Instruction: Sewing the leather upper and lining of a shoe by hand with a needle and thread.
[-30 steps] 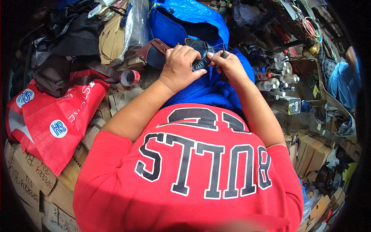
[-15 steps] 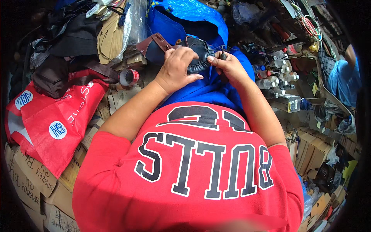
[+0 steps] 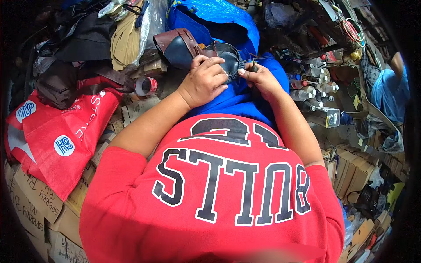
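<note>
A dark leather shoe (image 3: pixel 175 51) with a brown collar and lace lies over my lap, its gathered toe edge to the right. My left hand (image 3: pixel 203 82) is closed around the near side of the shoe, fingers bent over it. At the toe, my right hand (image 3: pixel 262 82) pinches a slim tool with a dark handle (image 3: pixel 254 67), which looks like an awl; its tip is too small to make out. My right thumb touches the puckered toe seam. Blue cloth (image 3: pixel 219 103) covers my lap under the shoe.
Beyond the shoe gapes a blue plastic bag (image 3: pixel 237 19). Several small bottles (image 3: pixel 322 79) stand to the right, with a clear square container (image 3: pixel 332 118) nearby. Leftward are a red bag (image 3: pixel 66 144), a bottle with a red label (image 3: pixel 146 86) and cardboard boxes (image 3: pixel 35 206).
The shoe has tilted, so its brown heel end sits higher and more of its side shows. My left fingers have curled in more tightly; my right hand has shifted slightly.
</note>
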{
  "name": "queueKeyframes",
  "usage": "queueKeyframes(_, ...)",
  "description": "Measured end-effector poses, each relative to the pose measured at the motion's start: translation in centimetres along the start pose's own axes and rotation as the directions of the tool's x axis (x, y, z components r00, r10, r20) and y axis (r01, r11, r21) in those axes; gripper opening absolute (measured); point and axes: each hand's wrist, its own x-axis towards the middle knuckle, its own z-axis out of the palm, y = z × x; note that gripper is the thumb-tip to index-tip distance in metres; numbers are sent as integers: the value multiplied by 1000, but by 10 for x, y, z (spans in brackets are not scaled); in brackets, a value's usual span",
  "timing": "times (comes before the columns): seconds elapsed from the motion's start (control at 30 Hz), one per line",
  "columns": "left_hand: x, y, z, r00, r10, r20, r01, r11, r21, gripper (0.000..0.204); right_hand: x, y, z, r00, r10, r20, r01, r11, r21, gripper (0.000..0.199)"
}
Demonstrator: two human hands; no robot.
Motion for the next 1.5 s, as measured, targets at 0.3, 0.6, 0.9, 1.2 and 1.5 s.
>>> queueKeyframes(0.3,-2,1,-1,1000,-18,-4,18,1000,-14,22,1,3,-3,999,-14,33,13,1000,27,23)
queueKeyframes(0.6,-1,1,1,1000,-23,-7,23,999,-23,22,-1,1,-3,999,-27,41,26,999,20,22)
queueKeyframes(0.9,-1,0,1,997,-67,-32,65,996,-53,25,-17,-17,-2,998,60,17,-61,997,50,20)
queueKeyframes(1.2,0,-1,2,997,-69,-28,67,996,-64,24,-45,-37,-15,997,73,38,-81,962,262,31)
queueKeyframes(1.5,2,4,3,991,-129,-44,130,991,22,29,-61,-64,-40,1000,21,13,-22,994,108,55)
